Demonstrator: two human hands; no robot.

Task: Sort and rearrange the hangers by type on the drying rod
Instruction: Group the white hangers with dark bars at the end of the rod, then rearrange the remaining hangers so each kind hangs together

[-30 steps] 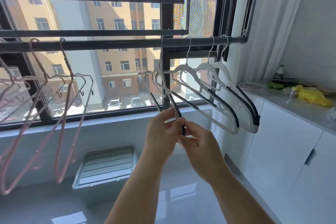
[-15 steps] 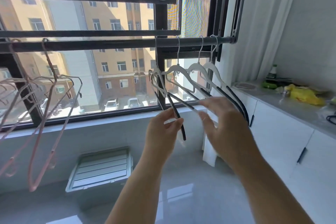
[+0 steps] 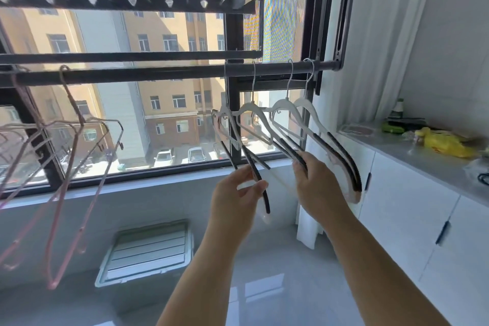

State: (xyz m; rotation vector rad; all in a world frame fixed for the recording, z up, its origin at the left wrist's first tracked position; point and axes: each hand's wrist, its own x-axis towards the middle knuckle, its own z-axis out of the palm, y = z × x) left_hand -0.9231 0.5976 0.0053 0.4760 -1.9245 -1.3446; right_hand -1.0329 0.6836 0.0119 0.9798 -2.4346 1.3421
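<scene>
Left hand [image 3: 235,193]: our fingers still pinch a white hanger's [image 3: 258,174] arm.
Right hand [image 3: 316,185]: just closed on the next hanger [image 3: 288,149].
Hangers: white grouped rod-right [image 3: 158,75], pink [image 3: 79,156] left.

no readable text, no labels, no brands, no numbers anywhere in view
</scene>
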